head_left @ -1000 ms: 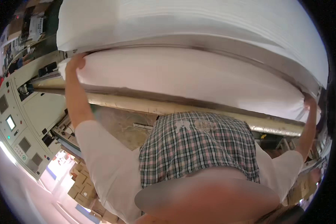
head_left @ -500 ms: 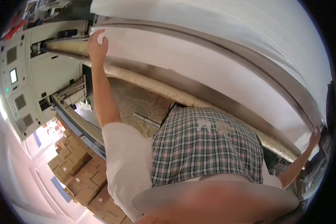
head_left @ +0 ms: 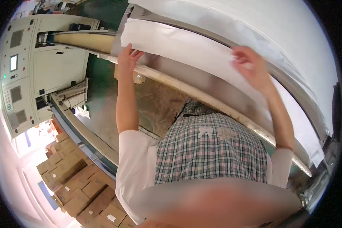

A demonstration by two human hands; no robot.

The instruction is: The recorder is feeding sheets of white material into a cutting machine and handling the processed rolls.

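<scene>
Workshop floor [head_left: 100, 87] is showing at left. White sheet [head_left: 178, 41] is lying beyond the long tube [head_left: 216, 106]; uneven pulling could be creasing it. Left hand [head_left: 127, 59] is sitting half-open at its left end; right hand [head_left: 250, 66] is hovering over its middle, loosely curled, any pinch unclear.

White sheet [head_left: 201, 52] (long, narrow), spread out lengthwise.

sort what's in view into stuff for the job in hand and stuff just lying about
Likely belong:
white sheet, near left hand and right hand
long roller beside it

Just around:
cardboard boxes, lower left
cabinet with a screen, untouched
</scene>
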